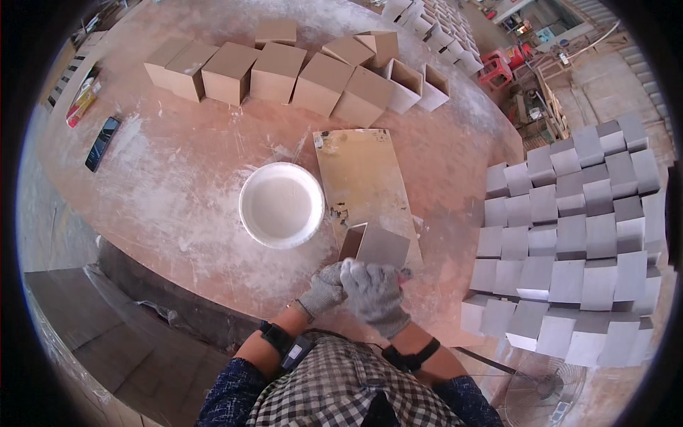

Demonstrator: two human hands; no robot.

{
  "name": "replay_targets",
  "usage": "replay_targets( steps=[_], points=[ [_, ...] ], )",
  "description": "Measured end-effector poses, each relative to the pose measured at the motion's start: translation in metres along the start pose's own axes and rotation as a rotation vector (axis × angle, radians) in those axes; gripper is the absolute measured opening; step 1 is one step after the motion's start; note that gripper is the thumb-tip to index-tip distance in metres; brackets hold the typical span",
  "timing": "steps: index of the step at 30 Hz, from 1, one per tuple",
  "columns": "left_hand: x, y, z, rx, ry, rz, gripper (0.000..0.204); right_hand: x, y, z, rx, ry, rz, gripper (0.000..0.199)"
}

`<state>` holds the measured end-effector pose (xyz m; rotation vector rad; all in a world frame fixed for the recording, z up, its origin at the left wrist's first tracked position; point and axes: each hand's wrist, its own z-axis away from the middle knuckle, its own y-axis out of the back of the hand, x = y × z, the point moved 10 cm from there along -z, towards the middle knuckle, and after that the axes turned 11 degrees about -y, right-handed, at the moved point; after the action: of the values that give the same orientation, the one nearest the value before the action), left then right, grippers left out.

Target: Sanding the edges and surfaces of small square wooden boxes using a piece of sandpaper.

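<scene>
A hollow, open-ended brown cardboard-like box point(384, 247) stands tilted at the near end of a worn yellowish board point(363, 167). Both hands wear grey knit gloves. My left hand point(324, 290) is closed at the box's near left edge and seems to grip it. Close against it, my right hand point(373, 293) is curled in front of the box. A small pinkish-red bit sticks out beside its fingers; the rest of that item is hidden. Left of the board sits a white bowl point(247, 213) with whitish contents.
Several brown boxes point(276, 73) stand in a row across the far side of the powder-dusted table point(178, 149). A phone point(103, 144) lies at left beside a red-yellow packet point(83, 97). Stacked grey boxes point(571, 235) rise at right. Below right is a fan point(544, 388).
</scene>
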<state>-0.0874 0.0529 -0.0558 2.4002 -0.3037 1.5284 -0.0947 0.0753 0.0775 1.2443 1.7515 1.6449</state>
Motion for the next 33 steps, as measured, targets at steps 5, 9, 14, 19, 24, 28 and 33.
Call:
replay_targets(
  steps=[5,9,14,19,24,28,33],
  points=[
    [-0.028,-0.009,0.005,0.072,0.138,0.203,0.025,0.022,0.001,-0.012,0.089,-0.12,-0.182,0.021],
    [-0.023,-0.006,0.008,0.036,-0.048,0.011,0.028,0.055,-0.03,-0.039,-0.003,-0.352,-0.267,0.018],
    [-0.036,-0.015,0.014,-0.146,0.13,-0.072,0.031,0.004,-0.005,0.003,0.022,-0.056,-0.156,0.03],
    [-0.017,-0.008,0.001,-0.166,0.147,-0.112,0.029,0.037,0.027,0.077,0.059,-0.281,-0.876,0.026],
    [-0.033,-0.012,0.005,-0.035,0.22,0.301,0.027,0.102,0.029,0.101,0.198,-0.721,-1.048,0.019],
    [-0.027,-0.01,0.007,-0.066,0.007,0.035,0.029,0.065,0.037,0.051,0.178,-0.224,-0.642,0.024],
    [-0.025,-0.01,0.006,-0.138,0.055,0.017,0.033,0.081,-0.006,0.009,0.18,-0.252,-0.416,0.021]
  ],
)
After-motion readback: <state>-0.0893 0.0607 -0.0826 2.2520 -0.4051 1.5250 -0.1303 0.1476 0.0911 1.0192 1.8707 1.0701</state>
